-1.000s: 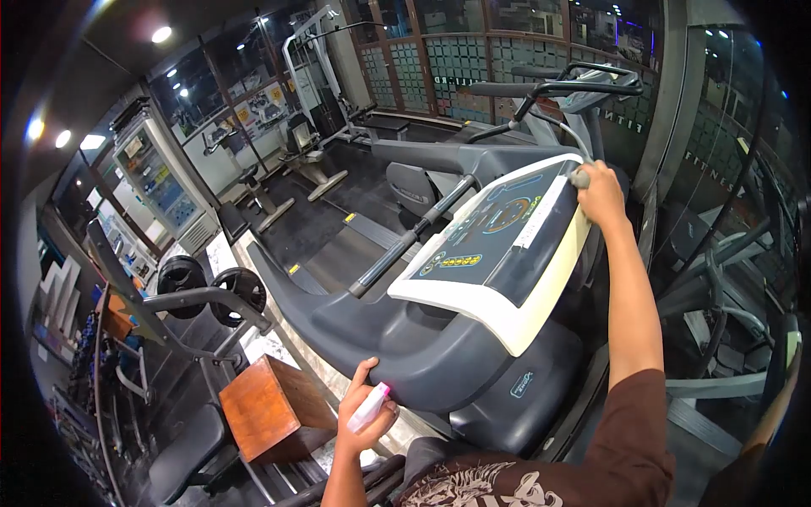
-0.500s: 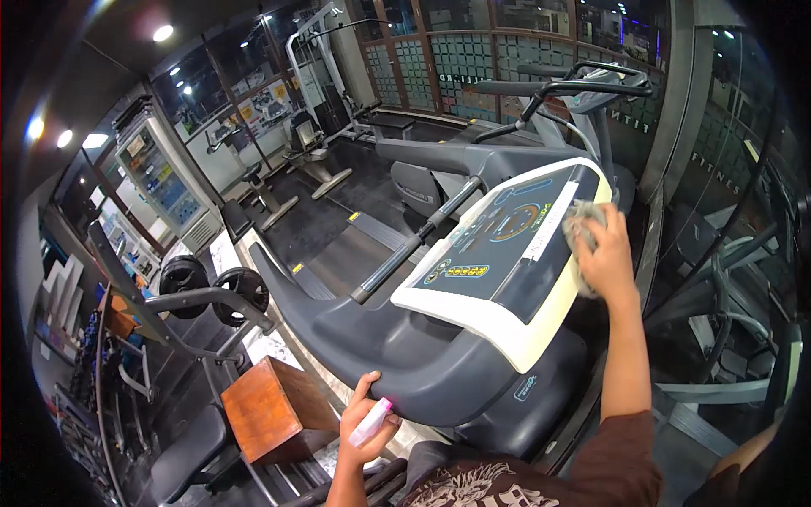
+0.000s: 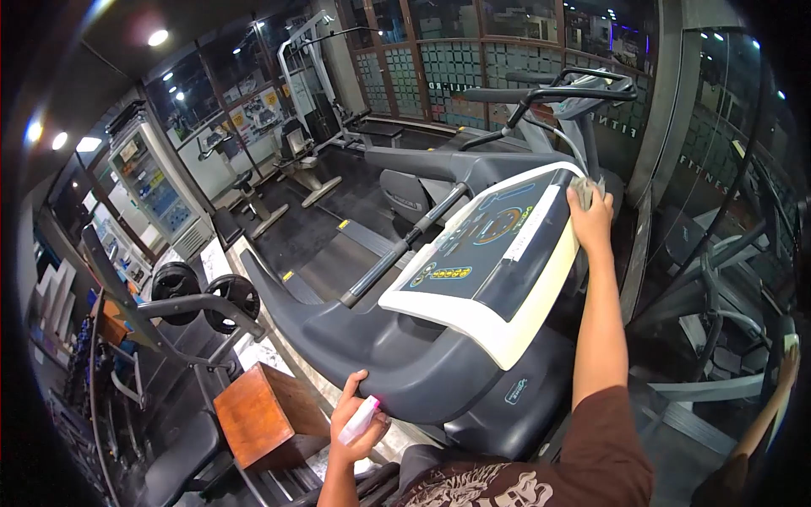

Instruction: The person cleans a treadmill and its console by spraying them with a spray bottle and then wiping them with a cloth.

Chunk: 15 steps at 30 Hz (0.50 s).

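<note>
My right hand [image 3: 594, 221] presses a grey cloth [image 3: 585, 191] on the far right corner of the treadmill console [image 3: 494, 228], at its white edge. The console has a dark panel with yellow buttons and a white label strip. Closed around a white and pink spray bottle [image 3: 360, 420], my left hand [image 3: 353, 429] is beside the dark curved treadmill frame [image 3: 405, 384], near its lower edge. Only the bottle's upper part shows; the rest is hidden by the hand.
A wooden box [image 3: 258, 414] stands at lower left, near a black padded bench [image 3: 182, 460] and weight plates [image 3: 232, 302]. Behind are a glass-door fridge [image 3: 152, 182], a cable machine [image 3: 317, 93] and another exercise machine [image 3: 557, 97]. A mirror [image 3: 726, 211] lines the right.
My right hand and the cloth have moved away from me along the console's right edge to its far corner. The whole view has shifted slightly. My left hand still holds the bottle.
</note>
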Tool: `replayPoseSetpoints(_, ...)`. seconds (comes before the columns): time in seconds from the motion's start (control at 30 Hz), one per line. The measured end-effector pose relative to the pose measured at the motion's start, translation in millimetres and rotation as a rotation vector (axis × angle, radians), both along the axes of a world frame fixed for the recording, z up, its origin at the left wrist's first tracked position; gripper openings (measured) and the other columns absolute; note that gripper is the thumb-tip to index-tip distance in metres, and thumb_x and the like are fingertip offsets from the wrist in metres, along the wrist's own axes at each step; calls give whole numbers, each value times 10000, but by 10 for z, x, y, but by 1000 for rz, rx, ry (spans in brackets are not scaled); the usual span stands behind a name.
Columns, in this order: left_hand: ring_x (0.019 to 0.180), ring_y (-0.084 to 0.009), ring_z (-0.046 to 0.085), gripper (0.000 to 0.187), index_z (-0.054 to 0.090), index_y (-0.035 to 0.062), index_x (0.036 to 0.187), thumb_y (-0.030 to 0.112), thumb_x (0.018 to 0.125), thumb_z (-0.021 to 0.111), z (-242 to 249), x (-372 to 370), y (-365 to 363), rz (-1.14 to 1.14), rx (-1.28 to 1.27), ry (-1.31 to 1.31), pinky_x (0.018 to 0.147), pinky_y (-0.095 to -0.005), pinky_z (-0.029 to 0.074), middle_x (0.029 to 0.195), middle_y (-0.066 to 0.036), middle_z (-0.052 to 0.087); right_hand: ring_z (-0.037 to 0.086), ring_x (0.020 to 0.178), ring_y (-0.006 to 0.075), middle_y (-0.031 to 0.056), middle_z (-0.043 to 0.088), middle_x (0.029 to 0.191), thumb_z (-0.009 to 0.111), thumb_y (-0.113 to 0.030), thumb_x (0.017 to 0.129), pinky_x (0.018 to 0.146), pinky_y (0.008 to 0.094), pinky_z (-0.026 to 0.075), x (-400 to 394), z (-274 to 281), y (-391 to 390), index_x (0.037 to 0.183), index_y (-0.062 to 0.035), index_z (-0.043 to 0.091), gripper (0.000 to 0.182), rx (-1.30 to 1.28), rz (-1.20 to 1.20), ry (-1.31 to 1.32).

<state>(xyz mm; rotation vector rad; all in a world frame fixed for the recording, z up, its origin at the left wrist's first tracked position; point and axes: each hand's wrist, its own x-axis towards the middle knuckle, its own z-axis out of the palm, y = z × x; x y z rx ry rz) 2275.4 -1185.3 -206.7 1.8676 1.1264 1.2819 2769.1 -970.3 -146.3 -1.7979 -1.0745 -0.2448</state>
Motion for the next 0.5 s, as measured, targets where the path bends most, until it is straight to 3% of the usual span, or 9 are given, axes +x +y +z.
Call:
replayPoseSetpoints(0.13, 1281, -434, 511, 71, 638, 18, 730, -16, 679, 672, 36, 29, -11, 10, -40, -21, 1046, -451, 391, 749, -93, 639, 549, 1126, 453, 290, 534, 1193, 629, -366, 938, 981, 472, 438, -592, -100, -699, 1196, 70, 608, 507, 72, 104, 96)
replayPoseSetpoints(0.2, 1262, -426, 522, 71, 637, 21, 726, -18, 676, 669, 41, 36, -16, 24, -46, -4, 1053, -458, 384, 739, -84, 634, 562, 1107, 444, 272, 537, 1177, 662, -296, 926, 960, 459, 454, -875, -176, -1057, 1152, 89, 609, 450, 125, 145, 31)
replayPoseSetpoints(0.27, 1236, -417, 536, 76, 637, 24, 722, -23, 671, 668, 36, 44, 2, 29, -51, -5, 1057, -466, 379, 724, -74, 625, 576, 1081, 429, 255, 538, 1146, 681, -235, 916, 935, 444, 466, -993, -233, -1206, 1135, 91, 608, 399, 224, 285, 132)
replayPoseSetpoints(0.4, 1228, -416, 543, 79, 640, 21, 727, -27, 674, 673, 23, 12, 19, 1, -23, 50, 1038, -460, 396, 706, -74, 607, 577, 1061, 412, 226, 539, 1119, 681, -226, 919, 930, 435, 464, -712, -168, -892, 1143, 76, 620, 381, 218, 270, 61)
replayPoseSetpoints(0.5, 1222, -421, 548, 74, 646, 18, 733, -24, 679, 675, 19, 59, -2, 35, -25, 34, 1030, -458, 405, 707, -80, 603, 569, 1074, 425, 231, 542, 1152, 705, -301, 900, 939, 444, 459, -206, -154, -262, 1131, 27, 641, 406, 221, 193, 43)
